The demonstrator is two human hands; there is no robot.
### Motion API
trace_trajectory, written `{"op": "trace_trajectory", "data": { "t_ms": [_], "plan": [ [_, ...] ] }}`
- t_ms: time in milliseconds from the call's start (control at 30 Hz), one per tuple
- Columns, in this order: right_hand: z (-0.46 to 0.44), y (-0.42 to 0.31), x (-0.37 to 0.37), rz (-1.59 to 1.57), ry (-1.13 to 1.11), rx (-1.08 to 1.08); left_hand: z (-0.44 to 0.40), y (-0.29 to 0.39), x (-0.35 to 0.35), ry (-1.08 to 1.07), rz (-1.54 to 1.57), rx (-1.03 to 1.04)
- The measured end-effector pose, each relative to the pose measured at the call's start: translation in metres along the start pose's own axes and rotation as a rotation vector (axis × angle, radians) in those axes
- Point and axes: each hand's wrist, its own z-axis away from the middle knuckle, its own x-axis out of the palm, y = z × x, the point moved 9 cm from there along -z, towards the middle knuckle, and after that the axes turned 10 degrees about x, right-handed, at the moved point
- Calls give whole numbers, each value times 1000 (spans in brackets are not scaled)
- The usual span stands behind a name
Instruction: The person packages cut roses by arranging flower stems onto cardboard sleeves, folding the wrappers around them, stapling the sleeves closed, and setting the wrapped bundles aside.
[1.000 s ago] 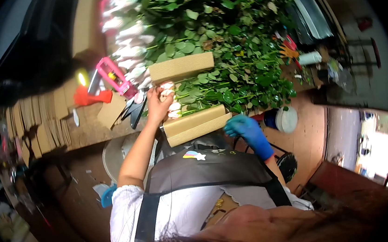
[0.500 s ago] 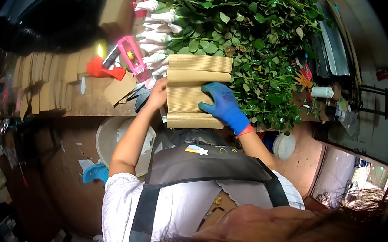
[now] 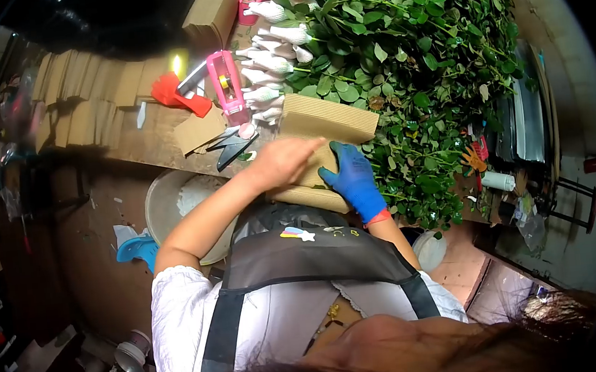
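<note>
A folded piece of corrugated cardboard (image 3: 331,117) lies on the front of the table, its top panel raised and its lower panel curved. My bare left hand (image 3: 285,162) is over its left part, one finger stretched across the sheet; the other fingers are partly hidden. On the right part rests my right hand (image 3: 354,177) in a blue glove, thumb and fingers spread apart on the card. Beyond the cardboard lie flower stems with green leaves (image 3: 408,68), their heads in white net sleeves (image 3: 268,60) pointing left.
Left of the flowers stand a pink tape dispenser (image 3: 226,85), a red object (image 3: 178,93) and dark-handled scissors (image 3: 237,151). Stacked cardboard pieces (image 3: 84,124) line the table's left. Below the edge is a pale bucket (image 3: 164,206); a white roll (image 3: 498,181) lies to the right.
My left hand has moved from the cardboard's left edge to the right, over its face. The top panel now stands up more. My right hand stays on the card's right part. The view has shifted.
</note>
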Motion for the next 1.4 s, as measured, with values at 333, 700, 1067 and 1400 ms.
{"op": "trace_trajectory", "data": {
  "t_ms": [333,700,1067,1400],
  "plan": [
    [-7,-38,28,150,-314,-298,28,-30,76,-413,-203,22],
    [-83,-288,98,231,32,-840,43,-39,91,-312,-94,26],
    [-74,-269,45,142,107,-815,36,-35,74,-317,-4,-11],
    [1,-2,11,-755,-333,382,25,-30,68,-265,45,-5]
  ]
}}
